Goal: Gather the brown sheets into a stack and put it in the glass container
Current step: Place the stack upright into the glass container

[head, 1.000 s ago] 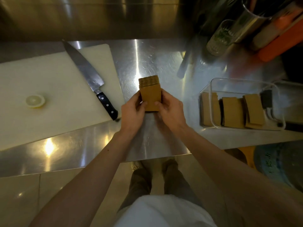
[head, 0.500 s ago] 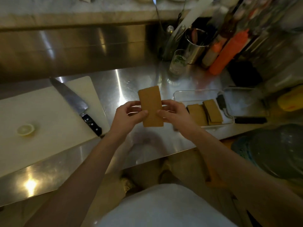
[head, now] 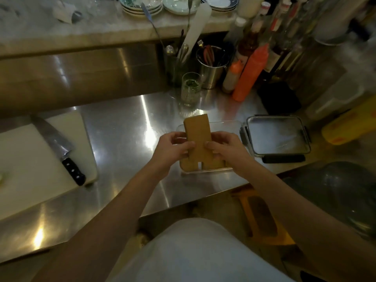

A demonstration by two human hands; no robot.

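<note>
Holding the squared-up stack of brown rectangular sheets [head: 197, 137] between both hands, I have it just above the clear rectangular glass container [head: 232, 124], not yet resting inside. My left hand [head: 173, 148] pinches its left edge and my right hand [head: 225, 148] pinches its right edge, thumbs on the near face and fingers curled behind, each closed firmly on the stack. The stack's long axis runs away from me, its far end tipped up and its near end dipping toward the container's front wall. Below it I can make out more brown sheets [head: 213, 164] already lying in the front of the container, though the glare and my hands hide how they are arranged, so I cannot tell how much free floor is left. The container sits straight below the stack, so the move to come is, I judge, mostly downward, laying the stack flat with its length matched to the free space. Both hands are equally near. Just right of the container on the steel desk [head: 122, 139] lies its clip-on lid [head: 277, 136]; well off to my left, a black-handled chef's knife [head: 59, 148] rests on the white cutting board [head: 22, 159].
</note>
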